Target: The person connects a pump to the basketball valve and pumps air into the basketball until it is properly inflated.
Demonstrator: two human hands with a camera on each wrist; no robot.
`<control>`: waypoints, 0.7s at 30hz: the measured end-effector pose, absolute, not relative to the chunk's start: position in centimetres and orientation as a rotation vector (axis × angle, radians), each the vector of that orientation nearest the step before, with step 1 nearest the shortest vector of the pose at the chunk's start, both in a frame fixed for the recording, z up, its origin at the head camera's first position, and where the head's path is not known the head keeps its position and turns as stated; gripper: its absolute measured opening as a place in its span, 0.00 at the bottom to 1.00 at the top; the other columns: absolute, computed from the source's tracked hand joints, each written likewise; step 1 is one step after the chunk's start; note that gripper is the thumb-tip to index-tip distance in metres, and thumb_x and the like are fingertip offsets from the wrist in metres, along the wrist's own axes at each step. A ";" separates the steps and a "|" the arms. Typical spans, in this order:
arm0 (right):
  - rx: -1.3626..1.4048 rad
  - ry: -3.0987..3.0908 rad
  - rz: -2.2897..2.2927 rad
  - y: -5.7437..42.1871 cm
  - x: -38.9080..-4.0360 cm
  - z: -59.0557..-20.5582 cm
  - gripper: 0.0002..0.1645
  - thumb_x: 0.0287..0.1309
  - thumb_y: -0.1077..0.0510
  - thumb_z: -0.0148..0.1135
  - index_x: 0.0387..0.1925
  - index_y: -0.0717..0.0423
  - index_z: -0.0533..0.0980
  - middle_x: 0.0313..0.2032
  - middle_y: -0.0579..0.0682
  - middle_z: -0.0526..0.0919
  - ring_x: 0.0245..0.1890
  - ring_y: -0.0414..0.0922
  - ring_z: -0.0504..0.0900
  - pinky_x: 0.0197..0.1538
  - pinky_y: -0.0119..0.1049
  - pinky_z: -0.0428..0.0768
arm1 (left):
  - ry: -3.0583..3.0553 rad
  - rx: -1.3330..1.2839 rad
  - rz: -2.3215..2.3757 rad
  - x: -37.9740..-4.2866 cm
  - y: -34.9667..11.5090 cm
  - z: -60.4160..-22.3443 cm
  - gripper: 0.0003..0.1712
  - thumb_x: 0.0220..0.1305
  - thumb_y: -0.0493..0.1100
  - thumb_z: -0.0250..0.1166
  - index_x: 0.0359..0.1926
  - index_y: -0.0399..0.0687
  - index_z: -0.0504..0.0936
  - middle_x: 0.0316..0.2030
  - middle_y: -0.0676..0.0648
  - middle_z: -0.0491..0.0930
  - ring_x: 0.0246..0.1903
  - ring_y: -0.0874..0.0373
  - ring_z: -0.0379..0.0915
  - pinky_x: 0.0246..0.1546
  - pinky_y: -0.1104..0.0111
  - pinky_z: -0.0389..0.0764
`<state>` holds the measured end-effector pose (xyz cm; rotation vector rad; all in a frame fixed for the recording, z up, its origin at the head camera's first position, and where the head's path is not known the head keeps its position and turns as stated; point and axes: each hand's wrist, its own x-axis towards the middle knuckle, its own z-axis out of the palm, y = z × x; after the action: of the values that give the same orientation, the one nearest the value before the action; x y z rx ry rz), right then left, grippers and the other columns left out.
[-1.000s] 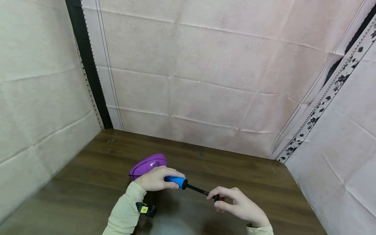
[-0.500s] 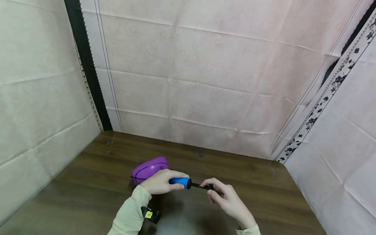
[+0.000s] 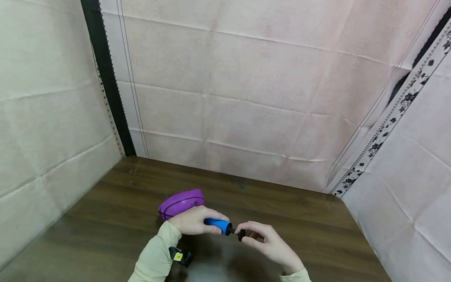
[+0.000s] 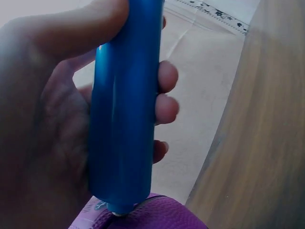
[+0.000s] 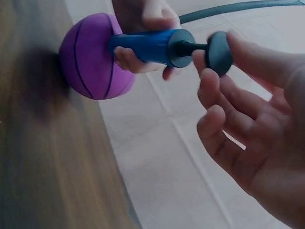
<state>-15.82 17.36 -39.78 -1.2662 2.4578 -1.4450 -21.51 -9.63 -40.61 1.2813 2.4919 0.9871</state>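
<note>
Fingers of the left hand (image 3: 195, 222) wrap the blue pump (image 5: 145, 45), held over the table (image 3: 141, 188); those of the right hand (image 3: 266, 239) pinch its black knob (image 5: 220, 53). Off its left end sits a purple ball (image 3: 180, 203), probably light and soft, with grippy pebbled skin. Smooth and likely stiff, the pump is best held mid-barrel. Ball printing and a yellow wrist label (image 3: 178, 257) are unreadable.
</note>
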 end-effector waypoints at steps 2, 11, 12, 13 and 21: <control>-1.329 2.462 -1.403 17.7 -15.9 -39.6 0.15 0.66 0.64 0.56 0.52 0.51 0.76 0.39 0.51 0.82 0.34 0.35 0.78 0.37 0.31 0.79 | 2.486 1.263 0.985 -21.4 -9.7 -40.4 0.22 0.67 0.56 0.60 0.60 0.60 0.78 0.52 0.53 0.82 0.42 0.71 0.75 0.45 0.74 0.76; -1.341 2.468 -1.291 18.9 -15.6 -38.7 0.18 0.66 0.64 0.56 0.56 0.50 0.75 0.38 0.46 0.83 0.35 0.33 0.78 0.40 0.30 0.79 | 2.442 1.282 1.004 -21.5 -9.7 -40.4 0.22 0.67 0.55 0.60 0.60 0.60 0.77 0.53 0.53 0.82 0.45 0.70 0.75 0.46 0.74 0.75; -1.325 2.456 -1.304 19.1 -15.5 -38.6 0.18 0.67 0.64 0.55 0.55 0.49 0.76 0.38 0.46 0.83 0.34 0.32 0.77 0.39 0.30 0.79 | 2.444 1.289 1.008 -21.6 -9.8 -40.4 0.22 0.67 0.56 0.60 0.61 0.60 0.77 0.53 0.52 0.82 0.45 0.70 0.75 0.46 0.74 0.75; -1.313 2.443 -1.324 19.4 -15.4 -38.4 0.17 0.67 0.64 0.55 0.55 0.50 0.76 0.39 0.47 0.83 0.35 0.33 0.77 0.38 0.30 0.79 | 2.450 1.296 1.013 -21.6 -10.0 -40.4 0.23 0.67 0.56 0.60 0.61 0.59 0.77 0.53 0.52 0.82 0.45 0.69 0.75 0.46 0.73 0.76; -1.321 2.400 -1.540 22.2 -14.8 -37.3 0.16 0.63 0.73 0.54 0.47 0.56 0.78 0.39 0.54 0.82 0.39 0.33 0.79 0.39 0.30 0.79 | 2.563 1.313 1.052 -22.0 -11.4 -40.3 0.24 0.68 0.55 0.60 0.60 0.52 0.78 0.55 0.48 0.82 0.45 0.64 0.77 0.45 0.72 0.78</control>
<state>-14.79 22.18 -37.31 -1.3209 2.3996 -1.5403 -21.99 -11.44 -40.29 1.3130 2.5635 1.0521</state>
